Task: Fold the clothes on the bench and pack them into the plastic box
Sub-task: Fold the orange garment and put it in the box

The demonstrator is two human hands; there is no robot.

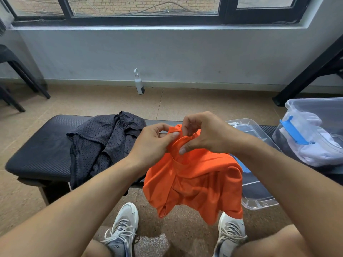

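Both hands meet at centre frame: left hand [154, 141] and right hand [202, 134] pinch the orange shirt [200, 180], which hangs before the bench [42, 145]; plastic box [315, 112] at right.

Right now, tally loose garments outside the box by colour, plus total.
Orange: 1, the orange garment, pinched at its top edge by the left hand and right hand.
Dark: 1, the dark mesh garment, crumpled on the bench.
Total: 2
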